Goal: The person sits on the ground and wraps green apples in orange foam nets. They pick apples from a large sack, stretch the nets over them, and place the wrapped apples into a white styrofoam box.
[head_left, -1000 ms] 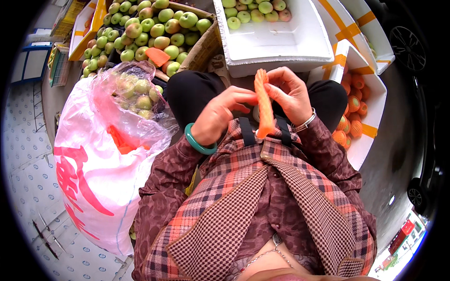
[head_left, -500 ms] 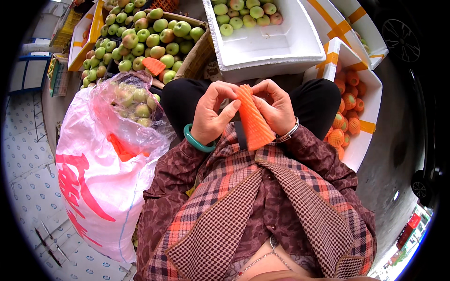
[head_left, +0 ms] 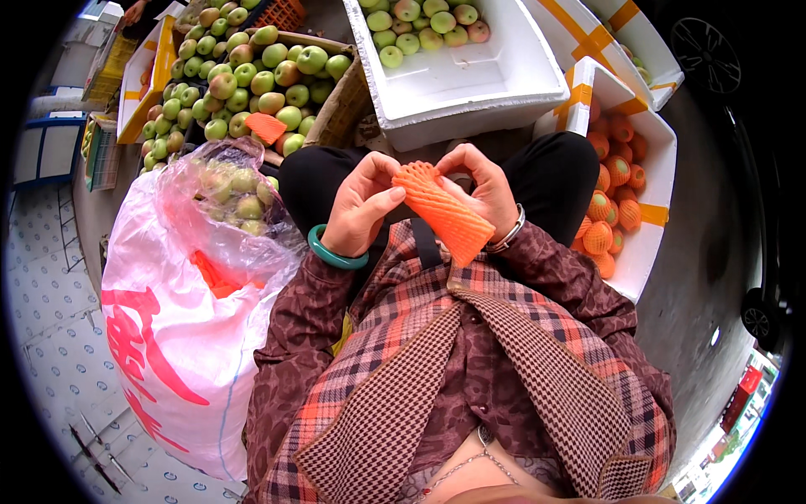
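Observation:
Between my two hands, above my lap, is an orange foam fruit net (head_left: 449, 218), flattened and tilted, with its far end spread open. My left hand (head_left: 363, 204), with a green bangle at the wrist, pinches the net's far left edge between thumb and fingertips. My right hand (head_left: 487, 189), a silver bracelet at its wrist, grips the right edge; part of its fingers is hidden behind the net. No fruit shows inside it. Another orange foam net (head_left: 266, 128) lies on the pile of green-red apples (head_left: 273, 80) beyond my left hand.
A white foam box (head_left: 470, 105) ahead holds loose apples. At right, a second foam box (head_left: 659, 181) holds net-wrapped fruit (head_left: 598, 237). A big white sack (head_left: 180, 328) with clear plastic and orange nets stands at my left. A hand (head_left: 134, 12) of another person shows far left.
The net's far end has opened wider and tipped left, and its near end points more to the right. My hands have shifted slightly left along with the whole view.

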{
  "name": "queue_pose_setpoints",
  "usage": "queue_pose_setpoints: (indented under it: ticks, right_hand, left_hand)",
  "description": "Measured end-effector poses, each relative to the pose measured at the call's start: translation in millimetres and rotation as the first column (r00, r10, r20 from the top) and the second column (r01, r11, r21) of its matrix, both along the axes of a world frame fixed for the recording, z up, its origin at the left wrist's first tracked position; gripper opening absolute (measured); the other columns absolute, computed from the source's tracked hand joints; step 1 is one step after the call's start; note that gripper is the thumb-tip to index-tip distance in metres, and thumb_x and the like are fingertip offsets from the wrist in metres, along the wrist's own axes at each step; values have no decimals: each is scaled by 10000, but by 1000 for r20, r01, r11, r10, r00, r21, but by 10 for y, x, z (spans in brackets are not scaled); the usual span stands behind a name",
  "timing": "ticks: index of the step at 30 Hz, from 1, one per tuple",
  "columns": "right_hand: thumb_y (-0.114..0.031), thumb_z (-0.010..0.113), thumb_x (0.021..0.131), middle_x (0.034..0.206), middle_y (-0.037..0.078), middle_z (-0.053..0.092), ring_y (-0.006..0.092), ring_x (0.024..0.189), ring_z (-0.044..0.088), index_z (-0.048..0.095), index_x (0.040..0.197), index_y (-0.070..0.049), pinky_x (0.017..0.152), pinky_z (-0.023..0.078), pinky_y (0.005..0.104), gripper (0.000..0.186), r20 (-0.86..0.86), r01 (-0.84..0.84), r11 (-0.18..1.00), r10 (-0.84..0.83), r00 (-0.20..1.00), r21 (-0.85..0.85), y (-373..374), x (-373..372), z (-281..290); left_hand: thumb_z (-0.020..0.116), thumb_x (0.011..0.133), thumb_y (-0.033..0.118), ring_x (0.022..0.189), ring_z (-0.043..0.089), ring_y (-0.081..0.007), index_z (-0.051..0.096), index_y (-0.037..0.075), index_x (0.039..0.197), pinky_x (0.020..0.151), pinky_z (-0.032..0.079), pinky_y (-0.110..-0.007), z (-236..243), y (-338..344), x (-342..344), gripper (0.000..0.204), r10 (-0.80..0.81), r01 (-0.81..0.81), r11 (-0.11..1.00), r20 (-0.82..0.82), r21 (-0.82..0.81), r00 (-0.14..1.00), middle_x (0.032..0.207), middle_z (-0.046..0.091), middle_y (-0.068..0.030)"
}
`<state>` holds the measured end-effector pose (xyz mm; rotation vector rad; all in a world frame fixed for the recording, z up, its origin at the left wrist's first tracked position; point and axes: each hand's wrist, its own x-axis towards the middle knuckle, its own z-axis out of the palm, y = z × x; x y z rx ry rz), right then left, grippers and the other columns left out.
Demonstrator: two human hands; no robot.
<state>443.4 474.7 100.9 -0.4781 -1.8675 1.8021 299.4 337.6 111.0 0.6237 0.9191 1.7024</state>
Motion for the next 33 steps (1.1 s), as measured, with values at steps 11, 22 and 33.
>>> queue_pose_setpoints:
  ticks: [11,22,33]
  right_hand:
    - [-141,522,922,1059,73,584,162,976,594,514,1070,-18,876,480,316,193,-415,-480,410,242,877,-775,-69,35,84]
    - [-136,585,914,1205,129,589,208,1099,583,511,1242,27,962,460,356,374,-328,-409,475,246,912,-779,-2,162,285]
    - [-150,712,791,1300,141,510,262,1180,530,384,1329,37,987,442,404,658,-446,-514,208,301,843,-832,-97,239,279]
  left_hand:
    - [507,959,105,857,582,-77,513,37,1047,754,478,-207,-15,146,-30,111,2,2,1000,191,-22,982,954,590,-32]
    - [527,965,151,956,598,-97,503,32,1052,824,494,-233,-271,249,182,149,-50,28,995,245,91,968,1009,581,-37]
    - [533,961,140,903,626,-121,528,24,1055,793,517,-247,-16,448,133,149,-338,308,940,283,146,898,983,619,-60]
